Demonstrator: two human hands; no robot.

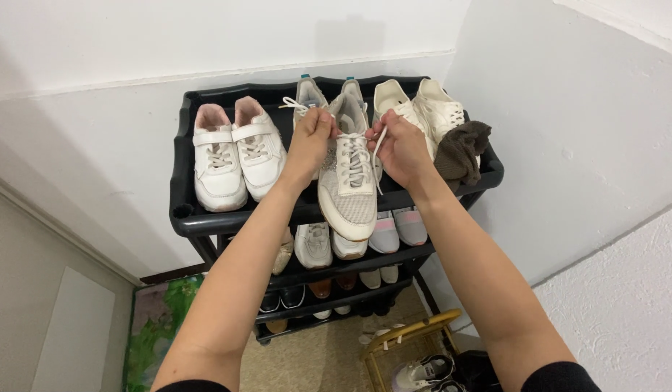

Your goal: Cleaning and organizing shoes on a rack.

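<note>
A beige and white sneaker (348, 196) lies on the top shelf of a black shoe rack (182, 181), its toe hanging over the front edge. My left hand (312, 141) pinches one end of its white lace (356, 156) near the tongue. My right hand (401, 149) grips the other lace end on the sneaker's right side. Its matching sneaker (307, 96) sits behind my left hand, partly hidden.
A white and pink pair with straps (236, 152) stands at the shelf's left, a white pair (423, 105) and a dark brown sock (461, 150) at the right. Lower shelves hold several shoes. A gold wire rack (408, 337) stands on the floor. Walls close in behind and right.
</note>
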